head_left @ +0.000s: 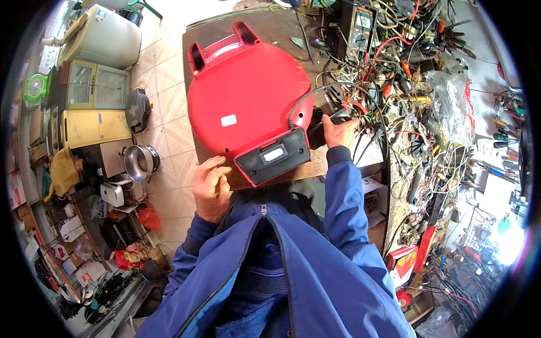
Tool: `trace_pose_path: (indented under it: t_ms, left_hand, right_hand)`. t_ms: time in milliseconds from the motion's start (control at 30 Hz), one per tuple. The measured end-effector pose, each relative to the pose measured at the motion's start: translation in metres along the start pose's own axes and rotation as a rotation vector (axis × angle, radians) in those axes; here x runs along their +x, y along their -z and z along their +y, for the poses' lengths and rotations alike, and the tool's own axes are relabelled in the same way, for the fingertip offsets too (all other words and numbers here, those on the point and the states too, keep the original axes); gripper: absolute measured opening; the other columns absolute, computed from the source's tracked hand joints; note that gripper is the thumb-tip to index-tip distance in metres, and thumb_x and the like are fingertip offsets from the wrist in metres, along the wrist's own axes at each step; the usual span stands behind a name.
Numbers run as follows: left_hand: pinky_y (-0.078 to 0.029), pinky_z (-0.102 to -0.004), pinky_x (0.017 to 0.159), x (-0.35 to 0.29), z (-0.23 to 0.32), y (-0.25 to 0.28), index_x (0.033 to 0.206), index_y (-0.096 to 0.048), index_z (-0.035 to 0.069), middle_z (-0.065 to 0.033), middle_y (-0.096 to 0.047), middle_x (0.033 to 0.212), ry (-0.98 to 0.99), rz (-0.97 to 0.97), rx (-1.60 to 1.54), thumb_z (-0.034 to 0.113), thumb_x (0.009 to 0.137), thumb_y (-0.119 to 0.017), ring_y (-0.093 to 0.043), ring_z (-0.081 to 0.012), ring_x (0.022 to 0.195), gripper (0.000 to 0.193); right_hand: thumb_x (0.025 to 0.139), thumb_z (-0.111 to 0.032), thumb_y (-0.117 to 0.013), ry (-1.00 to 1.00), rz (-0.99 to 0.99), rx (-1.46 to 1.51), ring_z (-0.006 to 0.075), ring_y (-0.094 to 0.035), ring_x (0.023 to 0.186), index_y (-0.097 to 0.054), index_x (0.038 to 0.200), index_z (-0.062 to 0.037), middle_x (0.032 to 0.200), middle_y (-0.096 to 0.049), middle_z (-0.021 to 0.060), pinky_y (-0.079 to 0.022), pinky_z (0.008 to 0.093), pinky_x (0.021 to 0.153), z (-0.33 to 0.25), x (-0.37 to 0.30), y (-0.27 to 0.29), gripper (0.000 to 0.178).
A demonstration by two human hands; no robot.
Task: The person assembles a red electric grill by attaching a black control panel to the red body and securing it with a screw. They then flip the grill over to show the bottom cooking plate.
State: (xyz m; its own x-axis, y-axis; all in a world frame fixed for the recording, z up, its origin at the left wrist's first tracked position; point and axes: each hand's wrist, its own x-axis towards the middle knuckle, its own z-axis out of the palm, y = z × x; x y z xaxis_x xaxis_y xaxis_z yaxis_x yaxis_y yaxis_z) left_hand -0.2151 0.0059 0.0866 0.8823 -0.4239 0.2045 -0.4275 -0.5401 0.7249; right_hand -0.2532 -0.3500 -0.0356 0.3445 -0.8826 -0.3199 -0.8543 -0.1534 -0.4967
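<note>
- A red appliance (248, 96) is lying on the brown counter (276, 27), in the upper middle of the frame, its clear-fronted handle pointing to the top.
- A black panel (273, 164) with a white label is facing up at the appliance's lower edge.
- A black cord (292, 108) is running from beside that panel, curving toward the upper right.
- The two hands are resting apart, on opposite sides of the panel.
- The left hand (212, 188) is holding its fingers bent and close together just beside the appliance's lower left edge; whether it is gripping anything small, I cannot tell.
- The right hand (339, 133) is clasping a black object (337, 116) right of the appliance; its kind is not showing clearly.
- A multimeter (359, 32) is standing at upper right, beside tangled wires (389, 70).
- A metal pot (136, 162) is sitting left of centre, below a yellow cabinet (97, 125).
</note>
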Motion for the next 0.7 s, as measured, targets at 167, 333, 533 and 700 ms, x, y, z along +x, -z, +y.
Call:
trace_pose_path:
  t_ms: [167,333,533,700]
  left_hand:
    - [-0.055,-0.0426,0.104,-0.003,-0.009,0.018,0.104,-0.072,0.000,-0.0171,-0.073,0.122,-0.036,-0.039,-0.045,-0.011,0.084,-0.060,-0.070,-0.0345,0.118,0.026]
    - [-0.055,-0.0414,0.102,-0.005,-0.025,0.026,0.107,-0.072,0.000,-0.0179,-0.073,0.121,0.014,-0.082,-0.152,-0.011,0.088,-0.058,-0.071,-0.0336,0.115,0.026]
    - [-0.057,-0.0432,0.099,0.012,-0.008,0.009,0.109,-0.074,0.001,-0.0168,-0.072,0.120,-0.181,-0.246,-0.143,-0.005,0.086,-0.067,-0.070,-0.0355,0.113,0.025]
    - [-0.054,-0.0441,0.103,0.045,0.017,-0.024,0.112,-0.073,0.002,-0.0162,-0.072,0.121,-0.375,-0.318,0.055,0.000,0.083,-0.074,-0.066,-0.0366,0.116,0.029]
  right_hand:
    - [0.079,-0.037,-0.088,0.132,0.208,0.194,0.0400,-0.068,0.120,-0.033,0.155,0.0128,0.136,-0.066,0.0295,-0.052,0.0444,0.108,0.052,-0.007,0.014,0.106]
    - [0.090,0.004,-0.075,0.014,-0.310,1.335,0.0251,-0.071,0.108,-0.056,0.146,-0.0032,0.127,-0.070,0.0117,-0.060,0.0411,0.096,0.093,-0.096,0.079,0.061]
    - [0.090,-0.002,-0.073,-0.062,-0.255,1.449,0.0267,-0.070,0.110,-0.058,0.144,-0.0034,0.108,-0.073,0.0103,-0.056,0.0508,0.103,0.138,-0.127,0.066,0.056]
    - [0.077,0.009,-0.062,-0.008,-0.199,1.625,0.0274,-0.070,0.109,-0.070,0.122,0.0021,0.116,-0.074,0.0107,-0.054,0.0436,0.104,0.102,-0.106,-0.013,0.046]
